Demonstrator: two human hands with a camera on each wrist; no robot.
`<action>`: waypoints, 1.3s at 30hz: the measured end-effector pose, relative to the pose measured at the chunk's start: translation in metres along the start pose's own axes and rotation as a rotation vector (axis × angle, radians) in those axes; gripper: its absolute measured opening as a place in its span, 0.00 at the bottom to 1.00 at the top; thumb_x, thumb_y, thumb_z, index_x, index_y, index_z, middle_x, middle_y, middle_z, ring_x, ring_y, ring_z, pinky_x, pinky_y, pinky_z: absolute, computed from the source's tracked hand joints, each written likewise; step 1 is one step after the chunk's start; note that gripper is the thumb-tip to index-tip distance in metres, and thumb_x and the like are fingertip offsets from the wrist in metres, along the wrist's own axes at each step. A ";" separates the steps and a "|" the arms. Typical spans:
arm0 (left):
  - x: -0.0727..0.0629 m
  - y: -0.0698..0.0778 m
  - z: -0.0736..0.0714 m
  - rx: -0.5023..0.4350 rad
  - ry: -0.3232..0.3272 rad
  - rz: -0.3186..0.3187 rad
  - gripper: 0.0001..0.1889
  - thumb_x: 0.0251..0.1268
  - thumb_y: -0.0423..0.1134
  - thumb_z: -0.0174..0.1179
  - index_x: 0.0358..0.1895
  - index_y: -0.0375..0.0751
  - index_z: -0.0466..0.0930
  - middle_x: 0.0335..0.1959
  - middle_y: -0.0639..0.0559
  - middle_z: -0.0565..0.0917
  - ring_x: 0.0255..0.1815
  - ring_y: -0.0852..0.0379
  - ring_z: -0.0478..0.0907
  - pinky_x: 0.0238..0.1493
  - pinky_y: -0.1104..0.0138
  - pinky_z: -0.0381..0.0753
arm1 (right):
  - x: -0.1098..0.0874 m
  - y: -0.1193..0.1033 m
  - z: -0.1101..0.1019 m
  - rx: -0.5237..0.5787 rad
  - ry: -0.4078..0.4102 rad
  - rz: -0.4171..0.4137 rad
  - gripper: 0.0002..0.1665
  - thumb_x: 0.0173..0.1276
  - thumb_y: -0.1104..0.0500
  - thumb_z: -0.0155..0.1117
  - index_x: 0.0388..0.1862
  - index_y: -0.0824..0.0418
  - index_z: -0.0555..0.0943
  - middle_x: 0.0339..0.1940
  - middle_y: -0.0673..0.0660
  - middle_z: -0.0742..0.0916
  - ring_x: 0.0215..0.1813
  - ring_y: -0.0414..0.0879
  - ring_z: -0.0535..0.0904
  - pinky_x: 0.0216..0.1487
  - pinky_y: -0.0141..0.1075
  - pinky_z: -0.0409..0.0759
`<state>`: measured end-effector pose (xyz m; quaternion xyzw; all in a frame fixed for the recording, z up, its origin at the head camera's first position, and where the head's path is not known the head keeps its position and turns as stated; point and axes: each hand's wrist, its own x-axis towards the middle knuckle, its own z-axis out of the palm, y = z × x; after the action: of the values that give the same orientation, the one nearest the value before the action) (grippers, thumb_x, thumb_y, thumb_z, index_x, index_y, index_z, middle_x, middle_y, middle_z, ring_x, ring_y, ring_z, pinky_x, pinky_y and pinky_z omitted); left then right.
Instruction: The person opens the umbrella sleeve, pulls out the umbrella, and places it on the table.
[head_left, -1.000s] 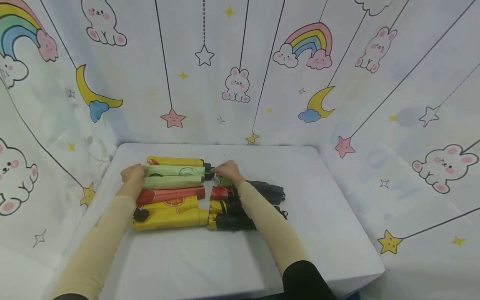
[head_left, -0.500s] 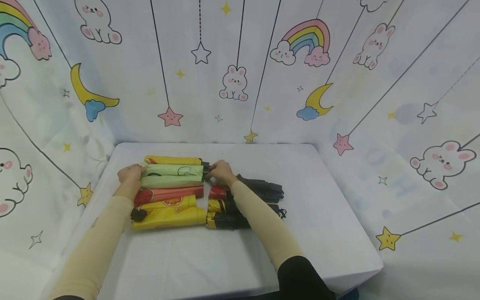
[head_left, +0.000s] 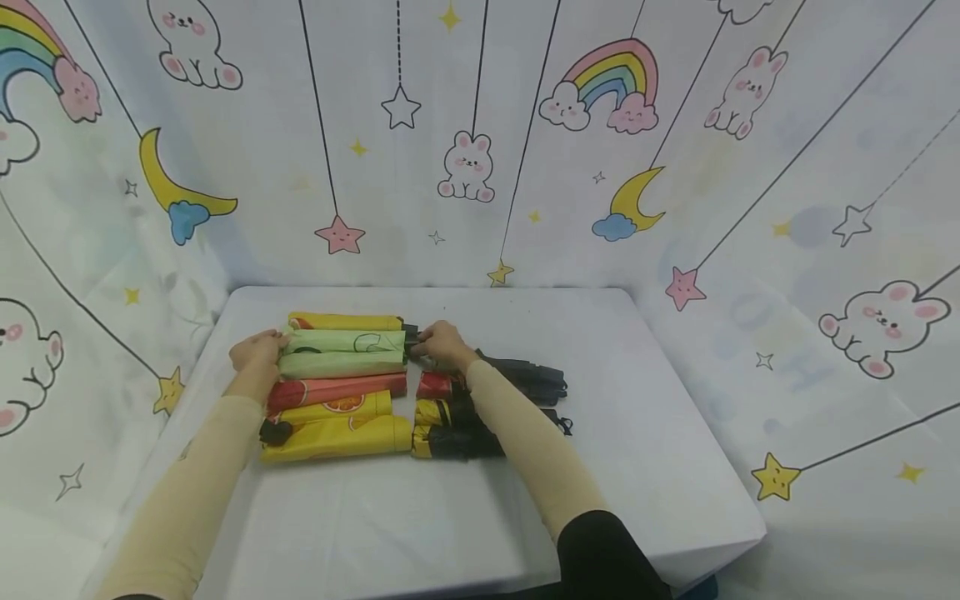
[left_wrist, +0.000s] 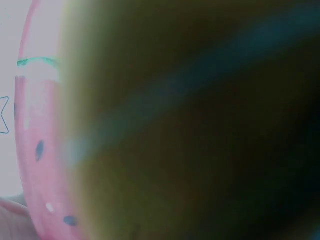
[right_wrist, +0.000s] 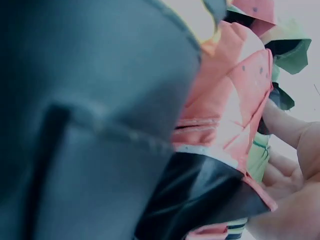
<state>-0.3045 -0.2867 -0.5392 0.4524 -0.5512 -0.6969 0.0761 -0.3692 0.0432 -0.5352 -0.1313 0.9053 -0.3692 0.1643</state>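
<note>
On the white table [head_left: 600, 467], fruit-print folded umbrellas lie in two side-by-side groups. My left hand [head_left: 257, 352] grips the left end of a light green umbrella [head_left: 345, 342]. At that umbrella's black right end, the thumb and fingers of my right hand [head_left: 444, 343] pinch it. A yellow umbrella [head_left: 345, 322] lies just beyond, with a red one [head_left: 341, 391] and yellow ones [head_left: 352, 435] nearer. In the right wrist view my right hand [right_wrist: 295, 170] shows partly behind red, black-lined fabric [right_wrist: 225, 100]. Blurred fabric fills most of the left wrist view, beside pink seeded fabric [left_wrist: 37, 145].
Right of the row lie more black umbrellas [head_left: 528, 379] with red and yellow ends, partly under my right forearm. A white cloth backdrop [head_left: 420, 192] with printed rabbits and stars stands behind the table and on both sides.
My right hand has shifted slightly left to the black end of the light green umbrella. The left hand stays at the other end, edging slightly left.
</note>
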 end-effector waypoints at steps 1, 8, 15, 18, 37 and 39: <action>-0.001 0.000 0.000 0.000 0.001 -0.003 0.25 0.67 0.34 0.71 0.68 0.49 0.82 0.42 0.66 0.85 0.63 0.62 0.77 0.68 0.73 0.75 | 0.000 0.000 -0.001 0.013 -0.007 -0.004 0.23 0.73 0.57 0.73 0.62 0.67 0.84 0.58 0.61 0.88 0.60 0.53 0.84 0.58 0.44 0.86; -0.004 0.000 0.000 -0.032 0.001 -0.009 0.24 0.67 0.33 0.71 0.65 0.49 0.84 0.35 0.67 0.82 0.51 0.64 0.79 0.67 0.71 0.76 | 0.005 0.005 -0.005 0.047 -0.019 -0.026 0.27 0.73 0.56 0.72 0.66 0.68 0.81 0.60 0.62 0.87 0.61 0.52 0.84 0.60 0.42 0.85; -0.004 -0.003 -0.001 -0.040 0.022 0.006 0.22 0.67 0.33 0.71 0.63 0.49 0.85 0.38 0.66 0.84 0.47 0.66 0.78 0.64 0.72 0.77 | 0.005 0.009 -0.009 0.185 -0.029 -0.060 0.29 0.74 0.52 0.72 0.66 0.69 0.82 0.61 0.63 0.87 0.55 0.52 0.88 0.54 0.40 0.88; -0.004 -0.001 -0.002 -0.067 0.017 -0.008 0.22 0.66 0.31 0.71 0.62 0.49 0.85 0.40 0.65 0.85 0.47 0.66 0.80 0.63 0.73 0.78 | 0.004 0.010 -0.010 0.266 -0.031 -0.058 0.31 0.73 0.51 0.72 0.66 0.70 0.81 0.61 0.65 0.87 0.54 0.52 0.88 0.53 0.40 0.88; -0.003 0.001 -0.006 -0.165 -0.025 -0.050 0.27 0.63 0.24 0.70 0.65 0.44 0.84 0.42 0.61 0.88 0.42 0.67 0.81 0.41 0.79 0.83 | 0.007 0.005 -0.010 0.469 -0.047 0.021 0.33 0.75 0.50 0.70 0.69 0.69 0.78 0.63 0.65 0.85 0.59 0.54 0.86 0.58 0.42 0.87; -0.005 0.002 -0.007 -0.173 -0.033 -0.059 0.27 0.63 0.24 0.70 0.66 0.45 0.83 0.47 0.60 0.88 0.46 0.66 0.82 0.45 0.79 0.83 | 0.006 0.004 -0.010 0.515 -0.033 0.031 0.31 0.74 0.51 0.71 0.67 0.69 0.80 0.60 0.64 0.87 0.56 0.52 0.87 0.58 0.42 0.86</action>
<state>-0.2977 -0.2891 -0.5351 0.4487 -0.4766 -0.7512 0.0856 -0.3795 0.0499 -0.5329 -0.0774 0.7804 -0.5829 0.2126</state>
